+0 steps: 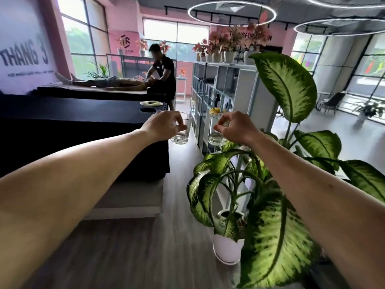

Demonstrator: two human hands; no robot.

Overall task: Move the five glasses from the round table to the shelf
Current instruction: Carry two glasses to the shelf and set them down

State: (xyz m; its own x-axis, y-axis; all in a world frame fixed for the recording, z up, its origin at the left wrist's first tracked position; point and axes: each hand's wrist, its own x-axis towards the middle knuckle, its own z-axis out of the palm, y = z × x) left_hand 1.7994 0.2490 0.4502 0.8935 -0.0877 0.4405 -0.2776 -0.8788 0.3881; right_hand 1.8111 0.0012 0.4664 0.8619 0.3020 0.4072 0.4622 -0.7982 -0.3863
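Note:
Both my arms reach forward at chest height, each holding a clear empty tumbler. My left hand (161, 126) grips the left glass (183, 130) from its side, fingers wrapped over the upper half. My right hand (235, 128) pinches the right glass (215, 134) near its rim. The two glasses hang side by side, a short gap between them, over the wooden floor. Ahead stands the pale grey open shelf (239, 86) with square compartments. The round table is not in view.
A large potted plant (260, 184) in a white pot stands under my right arm. Black massage tables (87, 113) line the left side. A person in black (164, 76) works over someone lying down. Flower pots top the shelf. A wooden aisle runs between.

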